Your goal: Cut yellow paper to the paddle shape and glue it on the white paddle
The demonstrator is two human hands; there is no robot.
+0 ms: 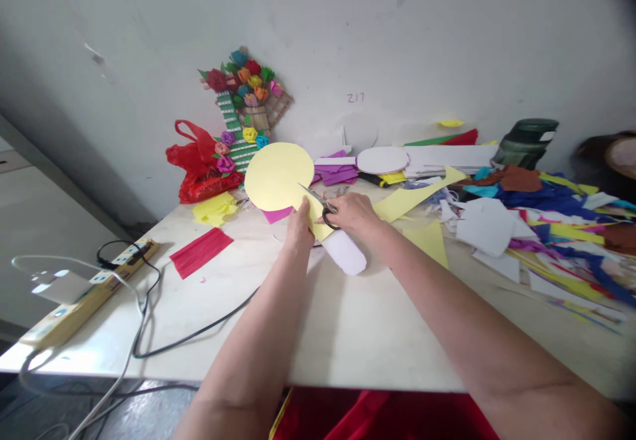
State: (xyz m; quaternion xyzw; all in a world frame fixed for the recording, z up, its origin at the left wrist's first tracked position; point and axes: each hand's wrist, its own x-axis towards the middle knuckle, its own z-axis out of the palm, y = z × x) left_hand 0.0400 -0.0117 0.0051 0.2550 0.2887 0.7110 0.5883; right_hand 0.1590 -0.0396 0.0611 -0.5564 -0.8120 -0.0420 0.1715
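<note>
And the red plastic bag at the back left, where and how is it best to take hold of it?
Probably by its handle loop, pinched from above and slightly from the left: the loop stands up from the red plastic bag, a narrow strip with an opening under it. On the bag's right, paper flowers crowd close, so I would avoid that side.

Pale yellow paper [279, 173], black-handled scissors [328, 218], red sheet [201, 252], green-and-white striped panel [242, 154], red bag [195, 158]
</note>
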